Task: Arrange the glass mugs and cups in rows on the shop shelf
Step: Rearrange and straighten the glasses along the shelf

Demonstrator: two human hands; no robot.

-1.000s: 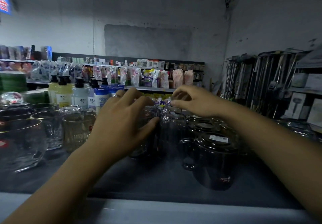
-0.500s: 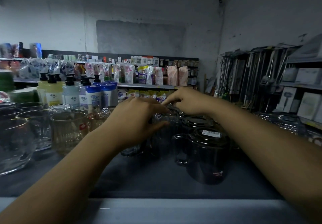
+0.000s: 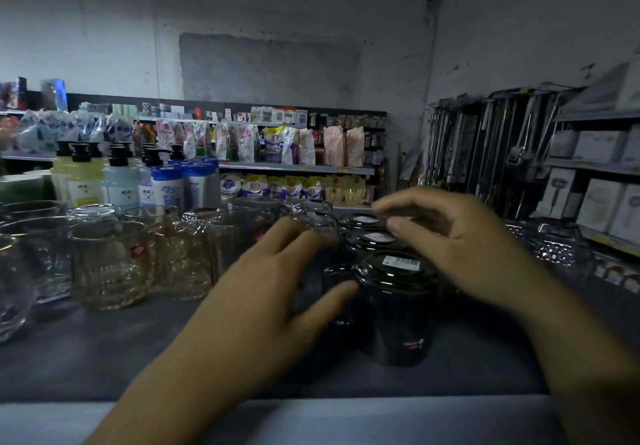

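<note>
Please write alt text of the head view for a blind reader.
Two bare hands reach over a row of dark, upturned glass mugs with barcode stickers on a dark shop shelf: the left hand spread beside the front mug, the right hand loosely curled above. Amber ribbed glass cups stand to the left, pump bottles behind.

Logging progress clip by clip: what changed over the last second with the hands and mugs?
Both hands drew back toward the person from the clear mugs at the rear. The right hand now hovers over the dark mugs, loosely curled, holding nothing visible. The left hand lies beside the front one's handle, grip unclear. No mug visibly shifted.
</note>
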